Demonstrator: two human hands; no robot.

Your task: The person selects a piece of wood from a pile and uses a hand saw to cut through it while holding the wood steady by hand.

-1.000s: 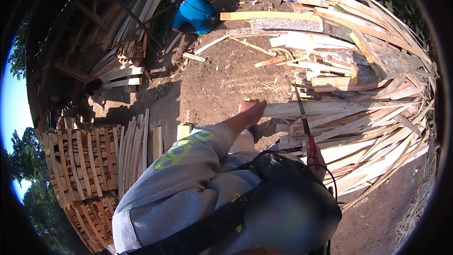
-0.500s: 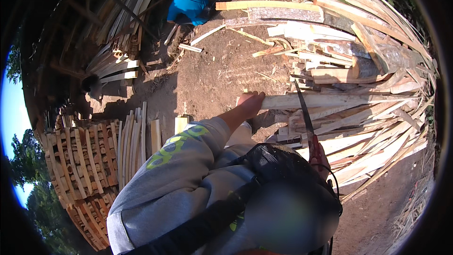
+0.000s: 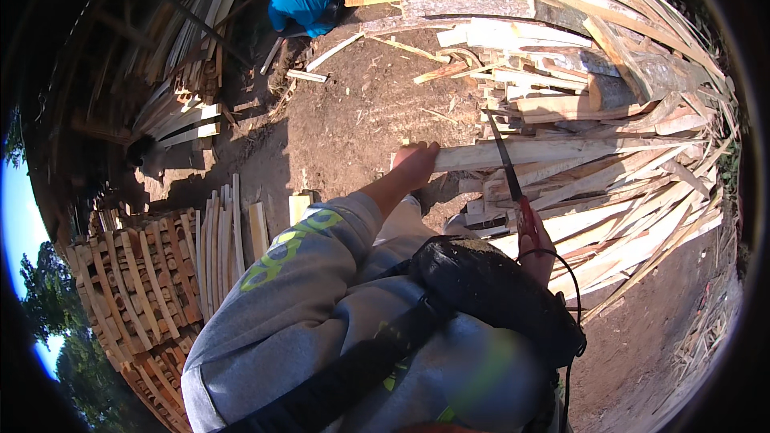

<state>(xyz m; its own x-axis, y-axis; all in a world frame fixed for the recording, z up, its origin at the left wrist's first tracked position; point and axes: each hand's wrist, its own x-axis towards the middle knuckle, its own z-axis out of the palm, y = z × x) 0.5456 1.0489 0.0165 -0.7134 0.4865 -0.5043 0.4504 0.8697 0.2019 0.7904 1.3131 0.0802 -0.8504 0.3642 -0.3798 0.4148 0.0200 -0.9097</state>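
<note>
My left hand [image 3: 415, 165] is closed round the near left end of a long pale wooden board [image 3: 469, 158], which runs off to the right across the wood pile. Lower right, my right hand [image 3: 539, 244] grips the red handle of a handsaw [image 3: 508, 163]. Its long dark blade narrows toward the tip and points up and away from me. In this view the blade crosses over the board, right of my left hand. Whether the blade touches the wood, I cannot tell. The black bag on my front partly hides my right wrist.
A large pile of loose boards and slabs [image 3: 618, 184] fills the right side. Stacked short timber [image 3: 132, 281] stands at left, beside leaning planks [image 3: 220, 232]. A person in blue [image 3: 303, 2] crouches far off on the dirt ground [image 3: 353, 112]. A black cord [image 3: 573, 281] hangs near my right hand.
The whole view has shifted a little, so things sit slightly left and higher. My right hand and the handsaw have come up a little and show more; my left hand keeps its hold on the board.
</note>
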